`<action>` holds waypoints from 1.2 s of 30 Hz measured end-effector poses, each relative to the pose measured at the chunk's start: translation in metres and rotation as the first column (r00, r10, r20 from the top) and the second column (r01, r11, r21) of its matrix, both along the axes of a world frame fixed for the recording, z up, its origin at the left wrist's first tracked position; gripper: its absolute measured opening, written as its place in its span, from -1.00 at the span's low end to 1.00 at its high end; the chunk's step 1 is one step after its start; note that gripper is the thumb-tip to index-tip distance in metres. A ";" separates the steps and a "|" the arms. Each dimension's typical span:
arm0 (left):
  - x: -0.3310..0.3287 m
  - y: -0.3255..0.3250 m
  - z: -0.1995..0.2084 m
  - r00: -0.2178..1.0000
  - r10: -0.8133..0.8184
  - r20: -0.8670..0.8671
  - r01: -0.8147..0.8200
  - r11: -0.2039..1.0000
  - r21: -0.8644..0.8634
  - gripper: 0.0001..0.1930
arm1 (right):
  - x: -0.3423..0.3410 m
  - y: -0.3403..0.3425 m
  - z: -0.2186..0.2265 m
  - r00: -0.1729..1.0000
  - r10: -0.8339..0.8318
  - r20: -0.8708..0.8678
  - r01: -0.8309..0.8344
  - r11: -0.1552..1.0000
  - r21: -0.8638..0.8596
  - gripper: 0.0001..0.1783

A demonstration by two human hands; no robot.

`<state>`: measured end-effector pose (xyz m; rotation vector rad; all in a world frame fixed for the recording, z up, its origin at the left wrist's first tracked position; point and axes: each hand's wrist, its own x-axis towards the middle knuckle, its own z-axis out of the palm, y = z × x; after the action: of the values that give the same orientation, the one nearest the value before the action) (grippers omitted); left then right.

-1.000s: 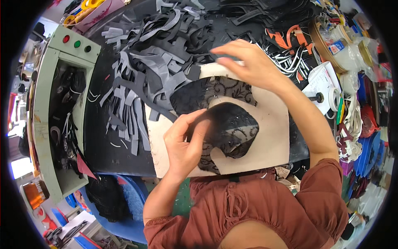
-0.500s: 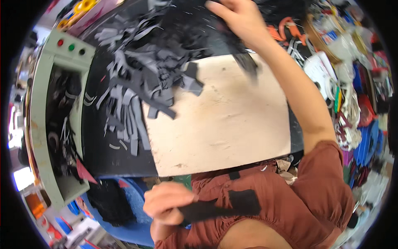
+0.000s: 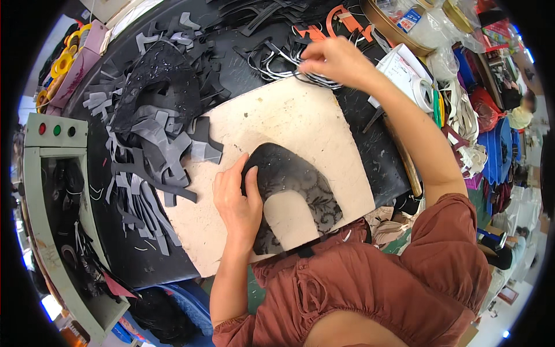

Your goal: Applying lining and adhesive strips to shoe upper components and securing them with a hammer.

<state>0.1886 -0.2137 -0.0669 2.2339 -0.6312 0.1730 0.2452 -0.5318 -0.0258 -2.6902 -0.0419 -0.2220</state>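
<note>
A dark U-shaped shoe upper piece (image 3: 277, 168) with a lace pattern lies on the beige board (image 3: 329, 127), its rounded end away from me. My left hand (image 3: 238, 199) grips its left edge, thumb on top and fingers at the rim. Beyond the board's far edge, my right hand (image 3: 334, 62) hovers with curled fingers over a tangle of thin white and black strips (image 3: 283, 66); whether it pinches a strip cannot be made out. Another black lace piece (image 3: 136, 92) lies on a heap of grey cut strips (image 3: 156, 139) left of the board.
A grey machine box (image 3: 55, 133) with coloured buttons stands at the left. Orange pieces (image 3: 341, 23) lie at the far edge, near a round container (image 3: 381, 26). A wooden-handled tool (image 3: 404, 156) rests right of the board. A blue basin (image 3: 188, 309) sits below the table.
My left hand has moved from my body onto the board with the dark piece. My right hand has released the black material and come over the strips. The view has turned.
</note>
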 end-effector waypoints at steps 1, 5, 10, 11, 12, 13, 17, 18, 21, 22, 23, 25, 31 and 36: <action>0.000 -0.003 -0.001 1.000 -0.003 -0.002 0.003 1.000 0.004 -0.75 | -0.003 -0.002 -0.011 1.000 -0.004 -0.001 0.004 1.000 -0.011 -0.72; 0.002 -0.008 -0.002 1.000 -0.013 0.017 0.013 1.000 0.002 -0.72 | -0.003 -0.010 -0.007 0.992 -0.100 0.071 0.095 0.993 0.075 -0.77; 0.016 -0.023 0.016 0.960 0.034 0.276 -0.049 0.998 0.049 -0.68 | -0.015 -0.015 0.021 0.920 -0.140 0.365 0.096 0.986 0.138 -0.80; 0.017 -0.025 0.024 0.991 -0.026 0.131 0.031 0.999 -0.033 -0.69 | -0.019 -0.010 0.022 0.922 -0.141 0.361 0.096 0.985 0.142 -0.80; 0.017 -0.026 0.031 0.995 -0.097 -0.015 0.095 0.988 -0.124 -0.68 | -0.026 -0.004 0.023 0.863 -0.028 0.504 0.007 0.999 0.044 -0.81; 0.022 -0.030 0.036 0.995 -0.095 -0.023 0.092 0.989 -0.119 -0.68 | -0.034 0.004 0.025 0.776 0.094 0.624 -0.068 0.996 -0.066 -0.82; 0.050 -0.042 0.039 0.222 -0.727 -0.650 -0.452 0.514 -0.729 -0.62 | -0.085 0.039 0.022 0.664 0.417 0.620 -0.263 0.907 -0.329 -0.74; 0.052 -0.041 0.036 0.329 -0.608 -0.723 -0.366 0.624 -0.691 -0.60 | -0.099 0.043 0.013 0.683 0.438 0.584 -0.265 0.894 -0.361 -0.71; 0.039 -0.041 0.038 0.432 -0.463 -0.774 -0.285 0.744 -0.604 -0.59 | -0.118 0.047 0.004 0.807 0.387 0.447 -0.250 0.908 -0.336 -0.67; 0.032 -0.041 0.040 0.436 -0.459 -0.774 -0.274 0.751 -0.600 -0.58 | -0.122 0.048 0.004 0.885 0.320 0.338 -0.221 0.928 -0.300 -0.66; 0.027 -0.041 0.041 0.415 -0.451 -0.790 -0.253 0.777 -0.577 -0.55 | -0.124 0.057 0.012 0.934 0.214 0.287 -0.200 0.977 -0.078 -0.69; 0.009 -0.044 0.044 0.425 -0.473 -0.772 -0.246 0.760 -0.602 -0.55 | -0.123 0.078 0.008 0.950 0.125 0.286 -0.169 0.976 0.134 -0.72; -0.016 -0.040 0.049 0.494 -0.521 -0.696 -0.309 0.643 -0.700 -0.62 | -0.122 0.101 0.007 0.982 -0.059 0.178 -0.063 0.793 0.606 -0.87; -0.034 -0.031 0.058 0.555 -0.341 -0.758 -0.251 0.801 -0.544 -0.73 | -0.140 0.104 0.018 0.956 -0.029 0.292 -0.075 0.938 0.339 -0.92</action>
<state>0.1550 -0.2448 -0.0088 1.3842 -0.0477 -0.6430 0.1052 -0.4280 -0.0077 -2.2829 -0.1137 -0.5665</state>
